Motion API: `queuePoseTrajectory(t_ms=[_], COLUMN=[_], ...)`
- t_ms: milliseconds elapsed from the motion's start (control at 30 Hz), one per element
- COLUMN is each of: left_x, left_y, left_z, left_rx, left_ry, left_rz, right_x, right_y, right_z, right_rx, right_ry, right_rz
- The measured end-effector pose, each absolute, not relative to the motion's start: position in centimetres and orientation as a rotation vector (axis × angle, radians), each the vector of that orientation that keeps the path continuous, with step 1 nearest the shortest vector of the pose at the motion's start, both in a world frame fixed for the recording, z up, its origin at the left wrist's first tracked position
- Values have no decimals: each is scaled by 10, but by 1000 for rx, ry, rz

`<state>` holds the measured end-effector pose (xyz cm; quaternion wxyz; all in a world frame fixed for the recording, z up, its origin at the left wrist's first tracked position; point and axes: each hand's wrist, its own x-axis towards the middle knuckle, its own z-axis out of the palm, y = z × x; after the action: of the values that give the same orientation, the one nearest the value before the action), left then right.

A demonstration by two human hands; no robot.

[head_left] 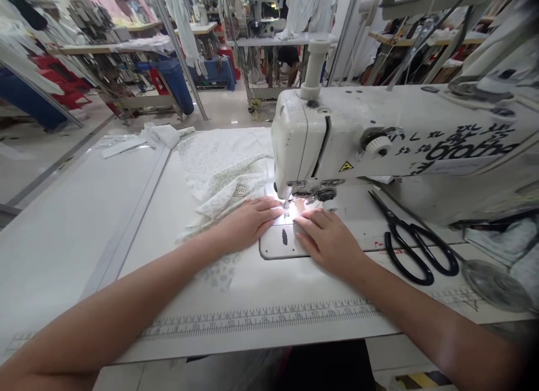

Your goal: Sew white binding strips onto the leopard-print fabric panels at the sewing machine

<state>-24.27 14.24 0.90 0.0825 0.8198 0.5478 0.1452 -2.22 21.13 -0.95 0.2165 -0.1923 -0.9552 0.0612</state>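
Note:
Printed pale cloth [223, 192], with a small dark crown-like emblem, lies bunched to the left of the needle of a white sewing machine [297, 138]. My left hand [250, 220] lies flat on this cloth, fingers stretched toward the lit presser foot [287, 206]. On the right side of the foot, my right hand [322, 231] rests on the needle plate [278, 245], its fingers extended and its thumb apart from them. The fingertips of both hands are close to the needle. Glare hides the cloth edge under the foot and whatever the right fingertips touch.
Black-handled scissors [404, 234] lie right of my right hand, beside a round grey disc [497, 284]. A printed ruler scale [261, 318] runs along the table's front. White scraps [155, 137] sit at the far left corner. Other sewing stations and a seated person are behind.

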Motion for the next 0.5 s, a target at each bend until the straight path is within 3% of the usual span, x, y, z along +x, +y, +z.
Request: queuePoseTrajectory(t_ms=[367,500], left_x=[-237,-233], left_y=[145,155], left_z=[6,7], left_rx=[2441,2325], left_ry=[1738,1743], left_rz=[500,599], right_x=[-24,-25], right_y=[196,176], right_z=[-6,-2], right_rx=[-374,-221], right_ry=[-2609,-2569], right_rz=[4,89])
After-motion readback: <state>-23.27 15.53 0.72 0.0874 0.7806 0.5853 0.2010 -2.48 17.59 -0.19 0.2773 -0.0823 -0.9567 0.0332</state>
